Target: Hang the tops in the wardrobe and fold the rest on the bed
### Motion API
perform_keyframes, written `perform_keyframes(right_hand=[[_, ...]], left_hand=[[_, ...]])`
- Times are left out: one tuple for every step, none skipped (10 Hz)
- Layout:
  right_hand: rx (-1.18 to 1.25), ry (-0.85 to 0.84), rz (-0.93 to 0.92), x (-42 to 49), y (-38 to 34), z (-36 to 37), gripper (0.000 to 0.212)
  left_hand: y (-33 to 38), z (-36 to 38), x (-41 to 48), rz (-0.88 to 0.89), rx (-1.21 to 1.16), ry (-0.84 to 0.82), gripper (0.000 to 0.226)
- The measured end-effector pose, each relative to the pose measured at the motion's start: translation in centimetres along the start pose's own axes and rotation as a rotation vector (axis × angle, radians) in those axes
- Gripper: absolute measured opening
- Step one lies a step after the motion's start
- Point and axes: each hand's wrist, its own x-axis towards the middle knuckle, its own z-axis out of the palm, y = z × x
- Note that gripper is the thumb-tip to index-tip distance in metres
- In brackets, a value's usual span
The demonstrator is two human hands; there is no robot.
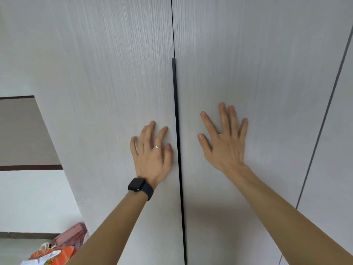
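Pressing flat with straight, spread fingers, the left hand (151, 150) and right hand (224, 142) rest on the 2 shut pale-grey wood-grain wardrobe doors (95, 73), 1 hand per door, holding nothing. A long black vertical handle strip (176, 111) runs between them, just beside the left hand. A black smartwatch (140, 188) circles the left wrist. At lower left, beside the wardrobe, lie an orange patterned bag (55, 255) and a pink box (71, 236).
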Motion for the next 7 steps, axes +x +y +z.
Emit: perform_keyframes(right_hand=[[-0.028, 0.017, -0.008, 0.0, 0.3, 1.2, 0.062], [-0.052, 0.061, -0.010, 0.3, 0.5, 1.9, 0.062], [-0.054, 0.104, -0.031, 0.0, 0.7, 2.7, 0.062], [-0.058, 0.089, -0.022, 0.1, 0.7, 2.6, 0.062], [-0.025, 0.006, -0.016, 0.2, -0.2, 0.5, 0.061], [0.143, -0.056, 0.023, 0.5, -1.0, -3.1, 0.061], [0.477, -0.015, 0.135, 2.0, -0.6, -8.0, 0.053]], left_hand=[[-0.6, 0.4, 3.5, 0.028, 0.080, 0.003, 0.059], [-1.3, 1.5, 4.2, 0.082, 0.139, 0.039, 0.059], [-2.0, 2.8, 3.7, 0.115, 0.176, 0.103, 0.058], [-2.4, 3.4, 4.0, 0.128, 0.182, 0.120, 0.059], [-2.2, 3.1, 4.0, 0.113, 0.181, 0.108, 0.059], [-2.2, 2.9, 4.0, 0.121, 0.185, 0.095, 0.059], [-2.0, 2.7, 4.1, 0.102, 0.152, 0.083, 0.059]])
